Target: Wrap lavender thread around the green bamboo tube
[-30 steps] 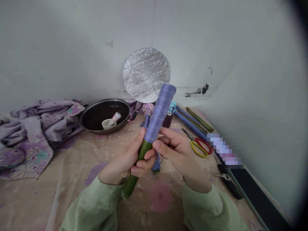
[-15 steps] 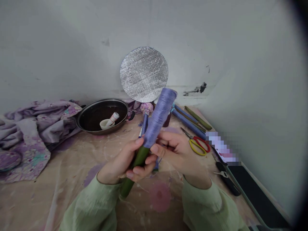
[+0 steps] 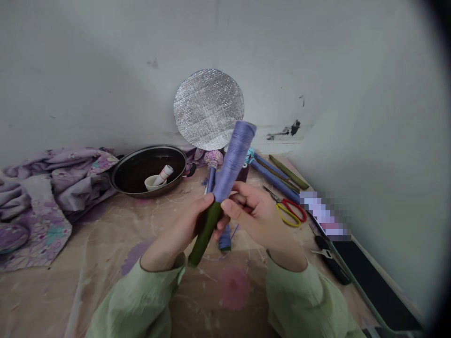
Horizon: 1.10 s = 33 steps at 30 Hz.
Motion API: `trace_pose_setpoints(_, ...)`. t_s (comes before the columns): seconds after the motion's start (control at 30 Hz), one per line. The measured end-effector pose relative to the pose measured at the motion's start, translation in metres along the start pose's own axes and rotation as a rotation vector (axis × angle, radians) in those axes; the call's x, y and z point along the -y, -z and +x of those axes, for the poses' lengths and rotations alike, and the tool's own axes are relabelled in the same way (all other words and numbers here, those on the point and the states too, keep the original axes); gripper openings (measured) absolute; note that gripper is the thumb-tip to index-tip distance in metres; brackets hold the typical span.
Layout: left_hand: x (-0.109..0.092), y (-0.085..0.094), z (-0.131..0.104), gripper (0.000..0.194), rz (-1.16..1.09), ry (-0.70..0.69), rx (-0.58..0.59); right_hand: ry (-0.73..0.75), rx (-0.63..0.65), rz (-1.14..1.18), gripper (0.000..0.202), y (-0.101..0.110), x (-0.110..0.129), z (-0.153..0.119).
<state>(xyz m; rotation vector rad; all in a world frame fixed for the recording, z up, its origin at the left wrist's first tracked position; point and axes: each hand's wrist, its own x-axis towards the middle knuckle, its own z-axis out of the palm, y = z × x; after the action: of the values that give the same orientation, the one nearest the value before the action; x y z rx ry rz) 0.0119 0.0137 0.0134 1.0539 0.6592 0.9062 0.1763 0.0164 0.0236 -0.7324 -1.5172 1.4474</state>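
A green stick (image 3: 207,230), its upper part wound with purple-blue thread (image 3: 235,159), is tilted upright above the table. My left hand (image 3: 183,223) is closed around the green part, its thumb at the lower edge of the winding. My right hand (image 3: 255,213) is closed at that same edge from the other side, thumb and curled fingers against the stick. Some of the fingers are hidden behind it. Below the hands, a short blue-wrapped piece (image 3: 224,239) lies on the table with a loose thread beside it.
A round silver foil disc (image 3: 208,108) stands behind. At left are crumpled purple cloth (image 3: 77,173) and a black pan (image 3: 123,183) holding a white cup (image 3: 152,184). Scissors (image 3: 291,213), blue-wrapped sticks (image 3: 276,178), a key (image 3: 326,253) and a dark phone-like slab (image 3: 373,277) lie at right.
The stick has risen slightly and its lower end has swung right. The left fingers that showed around the front have moved behind it.
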Motion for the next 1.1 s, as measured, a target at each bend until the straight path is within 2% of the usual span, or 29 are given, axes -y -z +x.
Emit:
trace_pose_setpoints(0.07, -0.001, 0.001, 0.0, 0.042, 0.066, -0.082, -0.084, 0.04, -0.074, -0.07, 0.041, 0.0, -0.001, 0.002)
trace_pose_setpoints(0.13, -0.002, 0.001, -0.001, 0.035, 0.104, -0.132, -0.101, 0.077, -0.137, -0.134, 0.037, 0.0, -0.002, 0.004)
trace_pose_setpoints(0.37, 0.003, -0.01, -0.009, 0.042, 0.258, -0.175, -0.296, 0.096, -0.13, -0.087, 0.024, -0.004, -0.002, 0.007)
trace_pose_setpoints(0.5, 0.005, -0.01, -0.008, 0.041, 0.08, -0.129, -0.248, 0.092, -0.098, 0.018, 0.032, -0.009, -0.003, 0.005)
trace_pose_setpoints(0.6, 0.002, -0.01, -0.009, 0.039, -0.004, -0.094, -0.194, 0.078, -0.134, 0.006, 0.035, -0.011, -0.004, 0.002)
trace_pose_setpoints(0.73, -0.006, -0.014, -0.012, 0.043, -0.075, -0.045, -0.143, 0.079, -0.155, -0.016, 0.027, -0.011, -0.003, -0.001)
trace_pose_setpoints(0.9, -0.014, -0.017, -0.014, 0.046, -0.19, 0.055, -0.073, 0.169, -0.192, -0.034, 0.02, -0.013, -0.003, -0.001)
trace_pose_setpoints(1.1, -0.013, -0.018, -0.013, 0.045, -0.22, 0.056, -0.061, 0.205, -0.224, -0.051, 0.02, -0.013, -0.003, 0.0)
